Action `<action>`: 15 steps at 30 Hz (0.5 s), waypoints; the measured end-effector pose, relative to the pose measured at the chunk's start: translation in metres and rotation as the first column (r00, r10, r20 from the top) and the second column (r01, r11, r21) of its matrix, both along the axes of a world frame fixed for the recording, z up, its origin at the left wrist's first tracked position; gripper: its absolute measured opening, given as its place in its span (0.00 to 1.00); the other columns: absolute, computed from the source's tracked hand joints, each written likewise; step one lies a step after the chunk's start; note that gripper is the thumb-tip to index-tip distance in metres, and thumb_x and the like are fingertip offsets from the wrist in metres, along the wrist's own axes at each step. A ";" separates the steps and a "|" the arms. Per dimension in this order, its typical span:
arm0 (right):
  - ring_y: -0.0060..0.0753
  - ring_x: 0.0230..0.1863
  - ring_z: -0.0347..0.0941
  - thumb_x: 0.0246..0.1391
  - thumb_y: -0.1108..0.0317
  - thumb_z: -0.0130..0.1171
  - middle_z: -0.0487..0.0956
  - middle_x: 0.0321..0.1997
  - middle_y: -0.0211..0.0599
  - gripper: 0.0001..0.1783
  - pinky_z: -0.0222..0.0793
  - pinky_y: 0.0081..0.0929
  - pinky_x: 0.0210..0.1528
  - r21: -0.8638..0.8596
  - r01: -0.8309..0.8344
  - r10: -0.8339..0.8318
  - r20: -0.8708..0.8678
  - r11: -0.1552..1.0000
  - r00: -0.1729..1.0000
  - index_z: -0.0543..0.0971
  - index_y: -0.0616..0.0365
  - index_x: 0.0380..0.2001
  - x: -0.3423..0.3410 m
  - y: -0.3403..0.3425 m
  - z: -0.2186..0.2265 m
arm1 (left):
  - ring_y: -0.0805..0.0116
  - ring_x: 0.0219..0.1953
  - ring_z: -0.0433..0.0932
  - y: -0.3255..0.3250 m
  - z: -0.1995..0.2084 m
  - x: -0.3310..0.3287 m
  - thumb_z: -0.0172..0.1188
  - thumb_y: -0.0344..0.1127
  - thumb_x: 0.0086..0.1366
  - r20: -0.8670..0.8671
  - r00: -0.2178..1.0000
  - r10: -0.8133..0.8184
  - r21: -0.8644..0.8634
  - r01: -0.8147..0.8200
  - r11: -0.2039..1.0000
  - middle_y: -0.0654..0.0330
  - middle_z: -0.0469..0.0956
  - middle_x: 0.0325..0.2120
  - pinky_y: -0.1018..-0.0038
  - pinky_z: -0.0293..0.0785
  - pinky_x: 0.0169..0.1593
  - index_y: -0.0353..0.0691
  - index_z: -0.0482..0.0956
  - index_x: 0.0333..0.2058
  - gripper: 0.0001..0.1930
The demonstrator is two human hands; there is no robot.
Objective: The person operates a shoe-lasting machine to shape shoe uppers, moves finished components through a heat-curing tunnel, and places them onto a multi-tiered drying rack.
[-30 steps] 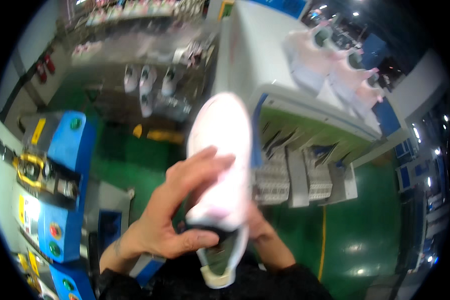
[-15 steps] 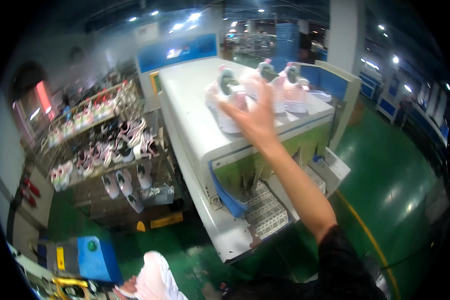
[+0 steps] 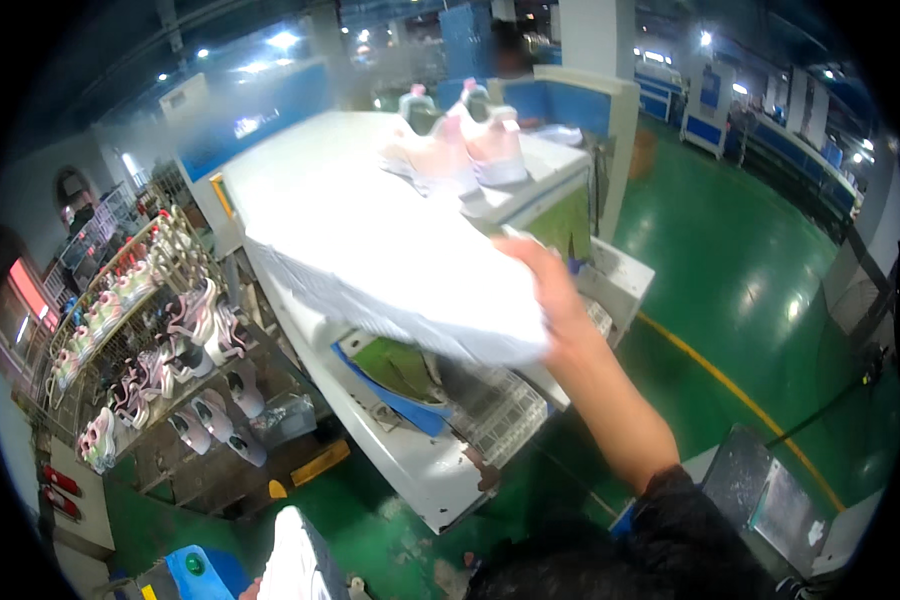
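Large in front of me is a white shoe (image 3: 390, 250), raised over the white machine's front with its ribbed sole turned toward me. My right hand (image 3: 560, 300) is closed around one end of it, and its upper is mostly hidden. At the lower edge, a second shoe (image 3: 295, 560) points upward, its white sole in sight. Only a few fingertips of my left hand (image 3: 251, 590) show, gripping that shoe's side. Two pink-and-white sneakers (image 3: 438, 160) stand upright, side by side, on the machine's top (image 3: 305, 150), beyond the raised shoe.
To the left, a tiered rack (image 3: 130, 345) carries several rows of shoes. A slatted metal conveyor (image 3: 505, 415) runs out from the machine's green-curtained opening. A blue container (image 3: 205, 572) sits at lower left. Green floor with a yellow line (image 3: 715, 370) stretches along the right.
My right hand has taken the nearest sneaker off the machine top and brought it toward me, sole showing. The left-hand shoe has turned from pink upper to sole. My view has swung right.
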State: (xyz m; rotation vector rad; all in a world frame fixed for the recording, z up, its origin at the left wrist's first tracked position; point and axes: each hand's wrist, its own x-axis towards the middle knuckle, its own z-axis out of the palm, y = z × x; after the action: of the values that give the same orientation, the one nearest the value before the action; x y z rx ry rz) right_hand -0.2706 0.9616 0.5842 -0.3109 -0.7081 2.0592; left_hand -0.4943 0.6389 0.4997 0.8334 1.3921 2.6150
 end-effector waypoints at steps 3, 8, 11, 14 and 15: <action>0.40 0.39 0.78 0.50 0.62 0.52 0.79 0.40 0.48 0.22 0.74 0.32 0.46 -0.094 0.286 -0.277 0.100 0.954 0.956 0.74 0.70 0.43 0.082 -0.044 -0.051 | 0.64 0.32 0.69 0.014 0.004 0.008 0.33 0.54 0.70 -0.002 0.998 -0.068 0.044 0.068 0.997 0.63 0.71 0.16 0.58 0.52 0.61 0.45 0.69 0.16 0.28; 0.38 0.41 0.77 0.48 0.65 0.56 0.78 0.43 0.46 0.25 0.72 0.30 0.49 -0.064 0.604 -0.566 0.282 0.795 0.775 0.72 0.74 0.46 0.190 -0.025 -0.112 | 0.63 0.31 0.69 0.064 0.008 0.040 0.32 0.53 0.71 0.043 0.968 -0.248 0.119 0.242 0.963 0.63 0.71 0.16 0.57 0.52 0.62 0.45 0.68 0.16 0.28; 0.26 0.45 0.74 0.39 0.77 0.66 0.78 0.45 0.40 0.31 0.67 0.24 0.52 0.574 0.540 -0.787 0.485 0.615 0.381 0.72 0.71 0.50 0.195 0.021 -0.140 | 0.63 0.31 0.69 0.098 0.011 0.074 0.31 0.53 0.71 0.069 0.921 -0.383 0.170 0.367 0.915 0.63 0.71 0.16 0.57 0.52 0.62 0.46 0.68 0.16 0.28; 0.39 0.48 0.76 0.36 0.69 0.70 0.78 0.45 0.50 0.28 0.70 0.28 0.51 0.884 0.215 -0.909 0.390 0.414 0.146 0.76 0.67 0.44 0.179 0.074 -0.212 | 0.63 0.31 0.68 0.155 0.007 0.108 0.31 0.53 0.71 0.179 0.805 -0.565 0.208 0.530 0.822 0.63 0.70 0.15 0.56 0.51 0.62 0.46 0.67 0.16 0.29; 0.47 0.49 0.76 0.35 0.68 0.70 0.77 0.46 0.54 0.29 0.70 0.31 0.52 0.837 0.254 -0.873 0.447 0.485 0.194 0.76 0.67 0.45 0.170 0.084 -0.216 | 0.63 0.31 0.68 0.173 0.004 0.120 0.30 0.53 0.71 0.216 0.760 -0.613 0.226 0.572 0.788 0.63 0.70 0.15 0.56 0.51 0.62 0.46 0.67 0.16 0.29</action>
State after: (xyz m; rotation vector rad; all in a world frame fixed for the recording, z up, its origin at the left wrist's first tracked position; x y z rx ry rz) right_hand -0.1008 1.0461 0.3678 -1.1189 -1.5091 0.6060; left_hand -0.3748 0.8114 0.5032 0.7270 0.7021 2.2230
